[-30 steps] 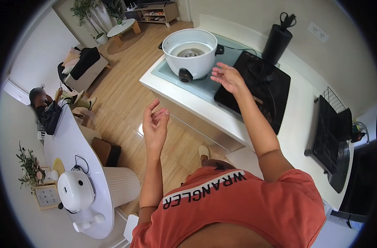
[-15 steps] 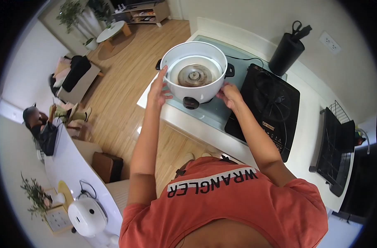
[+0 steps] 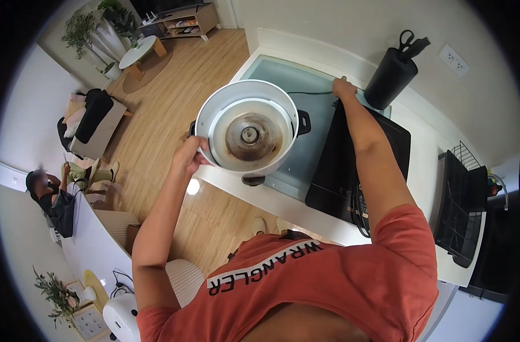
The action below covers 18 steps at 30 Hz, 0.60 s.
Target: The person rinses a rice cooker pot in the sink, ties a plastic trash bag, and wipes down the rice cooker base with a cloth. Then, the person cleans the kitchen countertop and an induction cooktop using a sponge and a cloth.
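A white rice cooker body [image 3: 203, 117] with black side handles is at the left end of the counter, open at the top, with a stained round heating plate [image 3: 240, 139] inside. My left hand [image 3: 190, 155] grips its near-left rim, fingers curled round the side and thumb at the edge. Whether its base rests on the counter is hidden. My right hand [image 3: 344, 88] reaches to the back corner of a black induction cooktop [image 3: 328, 176], its fingers closed where a thin black power cord [image 3: 311, 93] meets them. The fingertips are partly hidden.
A black knife holder [image 3: 390, 80] with scissors stands against the wall, near an outlet [image 3: 453, 59]. Looped cable [image 3: 358, 212] lies at the cooktop's front. A black dish rack [image 3: 458, 214] is at right. A person [image 3: 49, 191] sits beyond the white table [image 3: 95, 228] at left.
The rice cooker has shifted left and nearer to me, with my left hand still on it. My right hand has left its side and moved to the cord behind the cooktop.
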Motion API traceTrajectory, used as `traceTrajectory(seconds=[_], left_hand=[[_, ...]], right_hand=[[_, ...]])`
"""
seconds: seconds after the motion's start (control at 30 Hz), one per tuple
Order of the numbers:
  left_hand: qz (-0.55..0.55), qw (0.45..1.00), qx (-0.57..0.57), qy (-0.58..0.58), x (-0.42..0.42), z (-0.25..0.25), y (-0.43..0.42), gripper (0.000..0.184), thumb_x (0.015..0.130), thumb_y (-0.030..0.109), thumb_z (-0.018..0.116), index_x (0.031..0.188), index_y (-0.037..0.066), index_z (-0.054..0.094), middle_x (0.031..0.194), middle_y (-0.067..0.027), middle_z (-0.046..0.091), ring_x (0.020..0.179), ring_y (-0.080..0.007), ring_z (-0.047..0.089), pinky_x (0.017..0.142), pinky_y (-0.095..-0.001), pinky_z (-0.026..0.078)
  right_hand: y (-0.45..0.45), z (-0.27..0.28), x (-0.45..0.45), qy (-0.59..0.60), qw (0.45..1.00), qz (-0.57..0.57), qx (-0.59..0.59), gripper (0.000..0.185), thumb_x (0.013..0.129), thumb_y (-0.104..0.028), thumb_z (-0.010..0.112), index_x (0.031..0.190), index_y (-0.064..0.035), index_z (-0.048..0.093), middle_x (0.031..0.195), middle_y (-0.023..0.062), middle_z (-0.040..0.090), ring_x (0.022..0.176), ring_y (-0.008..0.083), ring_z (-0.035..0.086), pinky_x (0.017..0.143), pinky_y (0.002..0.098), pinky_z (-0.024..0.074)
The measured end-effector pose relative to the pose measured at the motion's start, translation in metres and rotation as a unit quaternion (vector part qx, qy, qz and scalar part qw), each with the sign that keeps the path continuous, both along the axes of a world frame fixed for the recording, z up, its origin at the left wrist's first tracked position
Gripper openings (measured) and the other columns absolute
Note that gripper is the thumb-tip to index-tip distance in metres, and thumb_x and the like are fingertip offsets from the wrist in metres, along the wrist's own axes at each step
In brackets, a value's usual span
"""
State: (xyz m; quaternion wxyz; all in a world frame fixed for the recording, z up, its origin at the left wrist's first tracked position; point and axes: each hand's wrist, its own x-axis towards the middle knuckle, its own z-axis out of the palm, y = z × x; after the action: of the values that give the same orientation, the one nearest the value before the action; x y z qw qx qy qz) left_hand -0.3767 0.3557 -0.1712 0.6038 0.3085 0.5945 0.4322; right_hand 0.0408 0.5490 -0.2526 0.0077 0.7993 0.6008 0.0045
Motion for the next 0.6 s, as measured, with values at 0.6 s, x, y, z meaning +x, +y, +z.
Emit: traceTrajectory(seconds=[0.6], left_hand=[[0.261,0.955,-0.023,-0.137,-0.095,-0.012,-0.154,0.036,0.052,-0.006,0.050,0.088,-0.003,0.054,0.089,-0.0141,0.053,0.074,-0.0270,0.057,0.062,-0.0421,0.051]], right_hand=[[0.024,0.001,-0.024,-0.055,0.949,0.292,-0.105,0.024,0.072,-0.010,0.060,0.095,-0.0106,0.052,0.095,0.0079,0.059,0.091,0.0275,0.058,0.077,0.0400,0.0456]])
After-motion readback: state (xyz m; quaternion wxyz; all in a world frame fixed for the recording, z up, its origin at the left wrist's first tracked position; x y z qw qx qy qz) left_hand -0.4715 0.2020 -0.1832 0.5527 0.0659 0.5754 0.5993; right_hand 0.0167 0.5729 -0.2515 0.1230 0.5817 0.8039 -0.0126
